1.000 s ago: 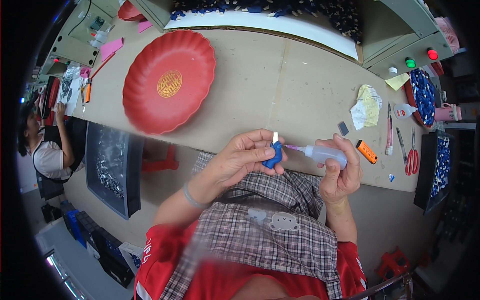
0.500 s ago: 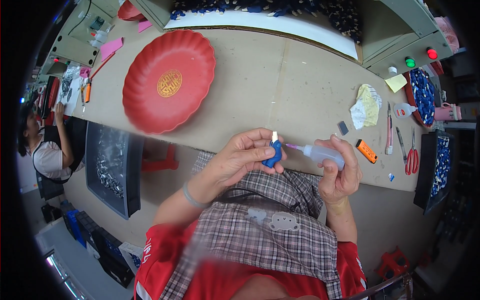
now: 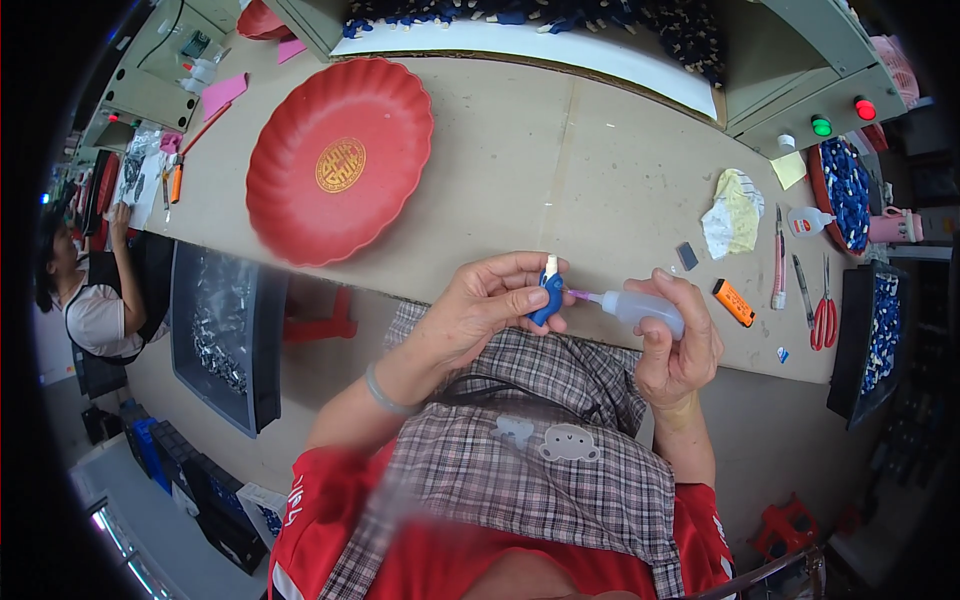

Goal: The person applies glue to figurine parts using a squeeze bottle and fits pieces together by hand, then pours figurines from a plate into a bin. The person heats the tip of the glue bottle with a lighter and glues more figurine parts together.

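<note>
At the beige worktop (image 3: 490, 160), the left hand (image 3: 488, 302) pinches a small blue piece (image 3: 545, 306), white tip (image 3: 551, 265) pointing forward; to its right, the right hand (image 3: 690, 345) grips a squeeze bottle (image 3: 640, 310), its nozzle (image 3: 585, 295) crosswise to the piece.

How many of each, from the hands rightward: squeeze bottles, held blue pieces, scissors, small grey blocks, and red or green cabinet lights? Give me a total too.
Bottles: 2 (held bottle, bench bottle)
Held blue piece: 1
Scissors: 1
Grey block: 1
Lights: 2 (green light, red light)
Total: 7
</note>
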Action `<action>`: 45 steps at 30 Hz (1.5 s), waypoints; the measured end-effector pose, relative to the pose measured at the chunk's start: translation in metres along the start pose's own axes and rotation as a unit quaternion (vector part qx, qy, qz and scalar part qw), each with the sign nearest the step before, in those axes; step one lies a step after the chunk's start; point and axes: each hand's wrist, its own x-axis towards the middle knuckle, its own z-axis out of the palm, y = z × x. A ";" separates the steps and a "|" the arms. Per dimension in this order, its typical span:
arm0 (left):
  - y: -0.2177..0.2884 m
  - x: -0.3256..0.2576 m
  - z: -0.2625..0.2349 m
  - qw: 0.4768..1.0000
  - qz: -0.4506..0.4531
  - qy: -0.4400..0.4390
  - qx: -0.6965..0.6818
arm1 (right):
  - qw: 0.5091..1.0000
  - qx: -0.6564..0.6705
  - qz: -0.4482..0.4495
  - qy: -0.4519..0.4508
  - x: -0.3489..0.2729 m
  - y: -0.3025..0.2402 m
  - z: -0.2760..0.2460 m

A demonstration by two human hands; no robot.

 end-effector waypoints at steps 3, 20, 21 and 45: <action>0.001 -0.001 -0.002 1.000 -0.017 -0.010 0.009 | 0.998 0.036 0.046 0.000 0.000 0.001 0.000; 0.006 0.000 -0.006 0.991 -0.053 -0.115 -0.039 | 0.994 0.079 0.067 0.012 -0.008 0.003 -0.002; 0.006 0.000 -0.006 0.991 -0.053 -0.115 -0.038 | 0.994 0.081 0.068 0.017 -0.009 0.003 -0.003; 0.003 -0.001 -0.003 0.994 -0.050 -0.088 -0.035 | 0.996 0.061 0.054 0.019 -0.012 0.005 0.000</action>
